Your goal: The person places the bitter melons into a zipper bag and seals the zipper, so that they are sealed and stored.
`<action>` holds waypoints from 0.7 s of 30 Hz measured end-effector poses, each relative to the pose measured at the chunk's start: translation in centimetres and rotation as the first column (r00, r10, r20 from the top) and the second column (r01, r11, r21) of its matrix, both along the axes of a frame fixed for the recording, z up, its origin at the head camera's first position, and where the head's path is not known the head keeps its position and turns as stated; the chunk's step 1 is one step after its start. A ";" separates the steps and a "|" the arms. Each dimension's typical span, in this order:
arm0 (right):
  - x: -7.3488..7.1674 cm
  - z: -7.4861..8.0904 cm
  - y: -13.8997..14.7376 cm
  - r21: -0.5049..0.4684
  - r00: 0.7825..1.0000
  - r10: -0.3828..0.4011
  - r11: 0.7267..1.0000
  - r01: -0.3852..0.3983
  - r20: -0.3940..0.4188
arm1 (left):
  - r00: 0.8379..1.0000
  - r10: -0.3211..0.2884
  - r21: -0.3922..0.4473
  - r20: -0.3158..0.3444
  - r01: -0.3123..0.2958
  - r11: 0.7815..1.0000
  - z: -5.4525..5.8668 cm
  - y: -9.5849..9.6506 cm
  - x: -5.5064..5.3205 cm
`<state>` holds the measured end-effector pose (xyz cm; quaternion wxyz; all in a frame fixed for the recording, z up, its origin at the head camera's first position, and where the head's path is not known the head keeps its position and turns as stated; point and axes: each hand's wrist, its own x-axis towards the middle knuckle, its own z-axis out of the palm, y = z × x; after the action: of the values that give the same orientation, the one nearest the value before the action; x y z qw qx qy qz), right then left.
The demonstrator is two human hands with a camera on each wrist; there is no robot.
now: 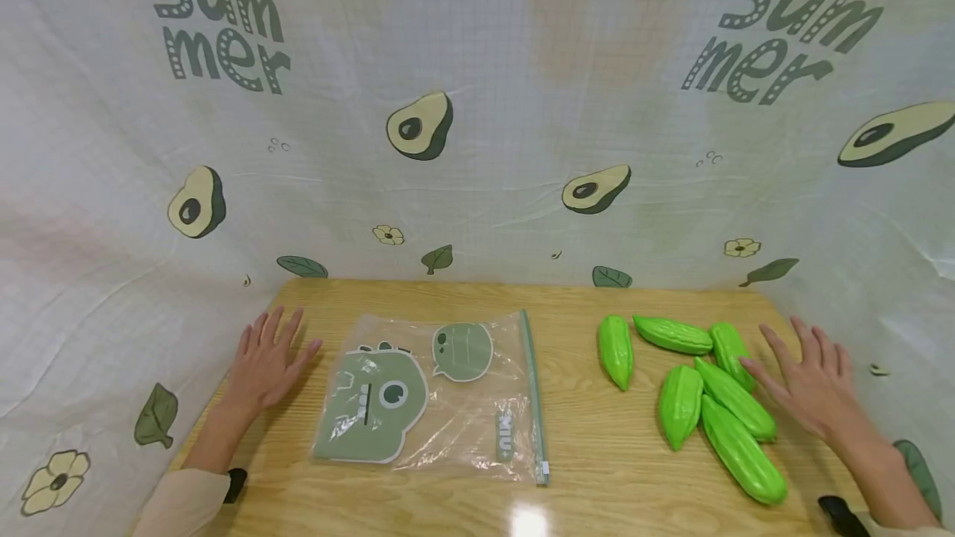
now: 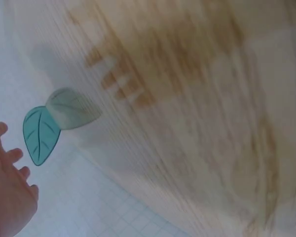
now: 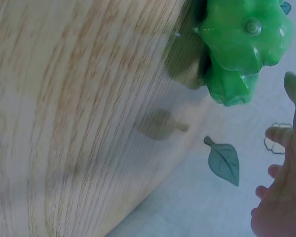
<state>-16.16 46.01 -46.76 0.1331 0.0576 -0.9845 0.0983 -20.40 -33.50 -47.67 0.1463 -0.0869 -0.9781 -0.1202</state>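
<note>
My left hand (image 1: 263,363) is at the table's left side, fingers straight and spread, holding nothing. To its right a clear plastic slider bag (image 1: 462,417) lies flat, printed with green cartoon monsters, its green zip strip along the right side. Several bright green bitter melons (image 1: 743,452) lie in a loose group on the right half of the table. Beside them my right hand (image 1: 809,379) is spread with nothing in it, its thumb close to the nearest melons. The right wrist view shows two green melons (image 3: 249,29) just beyond that hand (image 3: 281,192).
The wooden table (image 1: 582,454) has a light grain and a bright reflection near the front. A white cloth (image 1: 492,214) with avocado, leaf and "summer" prints hangs behind it and along both sides.
</note>
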 end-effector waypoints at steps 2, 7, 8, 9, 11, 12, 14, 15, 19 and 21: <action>0.1 0.0 -0.1 -0.010 1.000 0.014 1.000 -0.014 -0.023 | 1.000 0.011 0.010 -0.002 -0.011 1.000 0.0 0.1 0.0; 0.3 0.2 -0.5 -0.030 0.995 0.045 0.998 -0.048 -0.091 | 0.999 0.043 0.042 0.010 -0.043 0.998 0.2 0.5 0.2; 0.4 0.3 -0.7 -0.033 0.993 0.050 0.998 -0.054 -0.106 | 0.999 0.044 0.047 0.007 -0.044 0.998 0.2 0.6 0.2; 0.4 0.3 -0.8 -0.034 0.991 0.056 0.998 -0.061 -0.125 | 0.999 0.042 0.053 0.000 -0.042 0.998 0.3 0.7 0.3; 0.5 0.5 -1.0 -0.031 0.986 0.070 0.997 -0.076 -0.155 | 0.999 0.036 0.054 -0.025 -0.035 0.998 0.5 0.8 0.5; 0.5 0.6 -1.1 -0.029 0.982 0.079 0.996 -0.085 -0.171 | 0.999 0.035 0.057 -0.037 -0.033 0.998 0.5 0.9 0.6; 0.5 0.7 -1.3 -0.025 0.971 0.106 0.993 -0.114 -0.214 | 0.998 0.033 0.066 -0.061 -0.029 0.997 0.6 1.0 0.7; 0.5 0.8 -1.4 -0.020 0.964 0.120 0.992 -0.128 -0.239 | 0.997 0.033 0.070 -0.070 -0.028 0.997 0.7 1.1 0.8; 0.5 1.1 -1.8 -0.004 0.925 0.177 0.982 -0.189 -0.335 | 0.996 0.048 0.089 -0.070 -0.042 0.995 0.9 1.4 1.0; 0.5 1.2 -2.1 0.007 0.913 0.193 0.979 -0.204 -0.360 | 0.997 0.050 0.100 -0.063 -0.043 0.994 1.0 1.6 1.1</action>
<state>-15.70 43.96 -45.54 0.3005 0.1723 -0.9311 0.1142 -19.28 -31.86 -46.65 0.1851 -0.0607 -0.9673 -0.1622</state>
